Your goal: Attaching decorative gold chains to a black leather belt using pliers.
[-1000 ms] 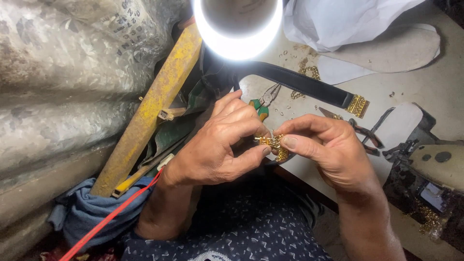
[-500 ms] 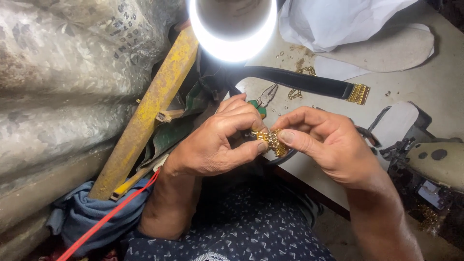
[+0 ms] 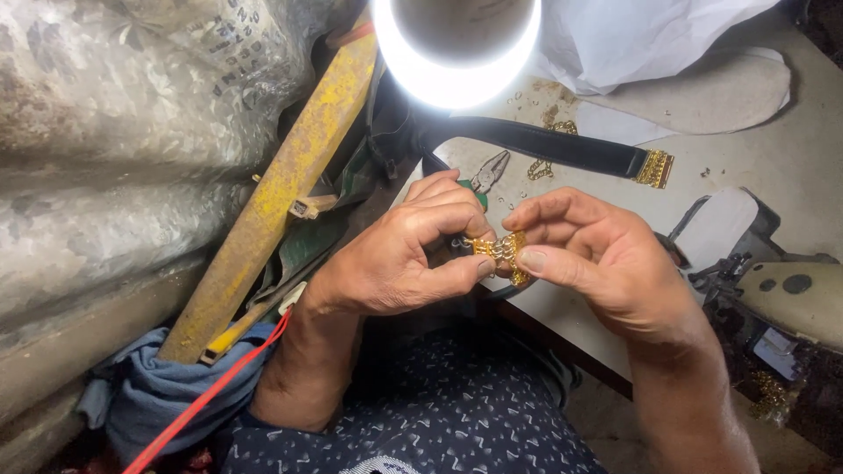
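Far left, a crinkled silver sheet (image 3: 114, 132) covers the wall, and a yellow painted bar (image 3: 281, 197) leans against it, running from the lamp down toward a bundle of blue cloth (image 3: 149, 399) with a red cord (image 3: 211, 395) trailing over it.

The left hand (image 3: 395, 254) comes next, raised above the person's lap at the near edge of the bench (image 3: 790, 167). Its fingers (image 3: 448, 211) are curled in tight, thumb pressed up against a small gold chain-link piece (image 3: 502, 252). The right hand (image 3: 606, 259) meets it from the other side, thumb and forefinger pinched shut on the same piece. So the gold piece sits exactly between the two hands, gripped by both and touching each; neither is nearer. Its long axis runs roughly left to right with a slight downward slant toward the right thumb.

Beyond the knuckles lie green-handled pliers (image 3: 485, 175), and a black strap (image 3: 544, 145) with a gold end clasp (image 3: 655, 168) crosses the bench under the bright ring lamp (image 3: 452, 66). White cloth (image 3: 641, 39) and a pale shoe insole (image 3: 702, 92) lie farther right, and a dark metal tool (image 3: 781, 298) at the right edge.

Most of the gold piece is buried under fingertips, so its full shape and length cannot be made out, nor whether anything else is pinched with it. The pliers' handles are hidden behind the left hand.
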